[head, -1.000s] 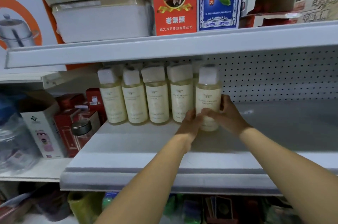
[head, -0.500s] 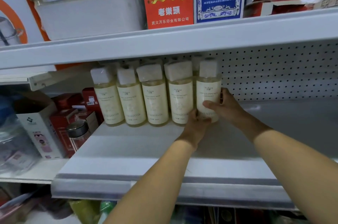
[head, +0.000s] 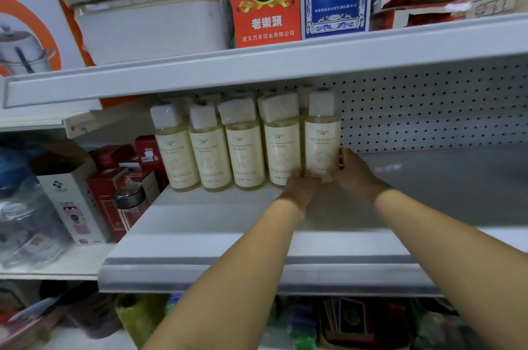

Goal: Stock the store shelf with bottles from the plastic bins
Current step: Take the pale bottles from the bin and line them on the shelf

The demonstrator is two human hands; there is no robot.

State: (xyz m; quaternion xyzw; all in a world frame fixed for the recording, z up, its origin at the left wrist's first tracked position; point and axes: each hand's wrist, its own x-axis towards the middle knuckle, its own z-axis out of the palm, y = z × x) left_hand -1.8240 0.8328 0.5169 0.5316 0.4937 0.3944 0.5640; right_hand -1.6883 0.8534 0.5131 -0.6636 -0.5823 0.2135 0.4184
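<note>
The right hand (head: 357, 175) wraps the right side of a pale-yellow plastic bottle (head: 322, 143) with a cream label and a white square cap; its fingers curl round behind, out of sight. The left hand (head: 300, 188) meets the same bottle low on its left front, fingers bent against its foot, so the two hands hold it upright between them. They cover its base, so it cannot be told whether it sits fully on the grey metal shelf (head: 428, 195).

The bottle stands at the right end of a row of four matching bottles (head: 228, 149), touching or just beside the nearest one. Right of it the shelf runs on in front of a white perforated back panel (head: 428, 109). On the upper shelf (head: 257, 66) stand a red printed carton (head: 265, 21) and a blue one (head: 334, 6).

The step in hand looks like seating one bottle in line with the row. The next move probably calls for a gentle release, since the bottle is tall and narrow and a nudge could tip it into its neighbours. The hands would then draw straight back and go to the plastic bins, which are not in view, for another.
</note>
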